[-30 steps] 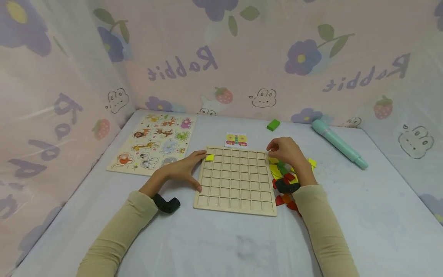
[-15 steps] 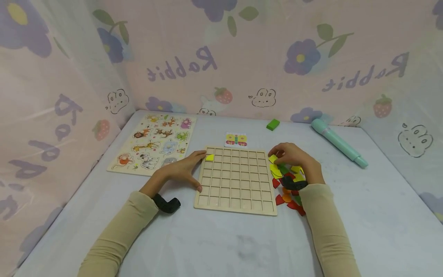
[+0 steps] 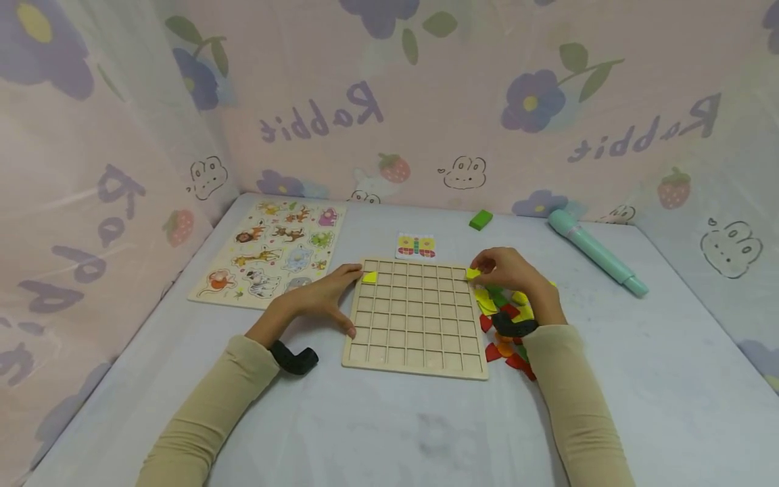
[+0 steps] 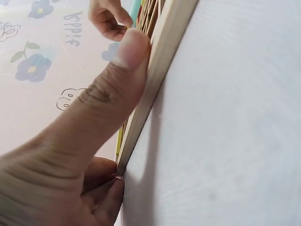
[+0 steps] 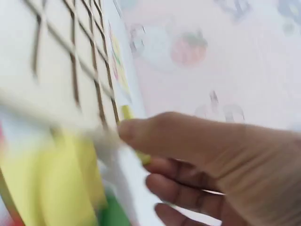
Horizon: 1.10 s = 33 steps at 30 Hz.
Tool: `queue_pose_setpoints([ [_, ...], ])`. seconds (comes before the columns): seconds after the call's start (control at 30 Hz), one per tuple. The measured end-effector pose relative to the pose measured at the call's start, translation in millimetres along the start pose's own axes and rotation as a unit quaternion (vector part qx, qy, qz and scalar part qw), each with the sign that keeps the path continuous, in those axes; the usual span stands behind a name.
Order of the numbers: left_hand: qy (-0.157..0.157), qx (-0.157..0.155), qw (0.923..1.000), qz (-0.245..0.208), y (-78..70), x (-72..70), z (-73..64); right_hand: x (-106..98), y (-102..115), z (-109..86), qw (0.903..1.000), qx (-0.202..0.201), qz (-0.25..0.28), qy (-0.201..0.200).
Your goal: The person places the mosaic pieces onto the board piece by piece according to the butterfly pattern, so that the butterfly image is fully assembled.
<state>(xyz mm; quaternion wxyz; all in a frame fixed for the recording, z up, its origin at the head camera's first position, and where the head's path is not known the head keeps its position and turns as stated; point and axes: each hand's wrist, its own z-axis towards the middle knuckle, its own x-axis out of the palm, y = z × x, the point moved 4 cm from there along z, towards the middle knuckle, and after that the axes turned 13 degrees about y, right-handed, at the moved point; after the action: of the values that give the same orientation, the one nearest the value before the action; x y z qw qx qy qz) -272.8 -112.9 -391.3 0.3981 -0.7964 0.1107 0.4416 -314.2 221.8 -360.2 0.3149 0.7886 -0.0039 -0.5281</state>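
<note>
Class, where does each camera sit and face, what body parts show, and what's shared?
Head: worn there, facing forward and down at the grid board; left hand, right hand, sleeves.
Left wrist: worn there, facing the board's edge; both hands.
Right wrist: worn there, facing board and yellow piece; right hand.
Head and left wrist share both hands.

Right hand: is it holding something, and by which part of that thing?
The right hand pinches a yellow piece. In the right wrist view the thumb crosses the piece's middle, with yellow showing on either side; contact behind it is hidden.
</note>
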Motion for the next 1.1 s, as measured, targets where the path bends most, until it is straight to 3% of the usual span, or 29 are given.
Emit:
queue_pose_setpoints([
  [0.27,-0.010,0.009,0.9997,0.022,-3.0,-0.9,0.6,23,77,32.7,0.9925,-0.121,-0.015,0.010],
  [0.4,-0.011,0.016,0.9996,0.020,-5.1,-1.9,0.9,37,101,53.0,0.9900,-0.140,-0.011,0.008],
  [0.67,-0.005,0.005,0.9998,0.018,-4.1,-1.3,-0.2,58,107,77.8,0.9886,-0.143,0.046,0.005],
  [1.1,-0.007,0.006,0.9998,0.019,-1.8,-2.2,-3.4,65,106,84.9,0.9873,-0.146,0.056,-0.026],
])
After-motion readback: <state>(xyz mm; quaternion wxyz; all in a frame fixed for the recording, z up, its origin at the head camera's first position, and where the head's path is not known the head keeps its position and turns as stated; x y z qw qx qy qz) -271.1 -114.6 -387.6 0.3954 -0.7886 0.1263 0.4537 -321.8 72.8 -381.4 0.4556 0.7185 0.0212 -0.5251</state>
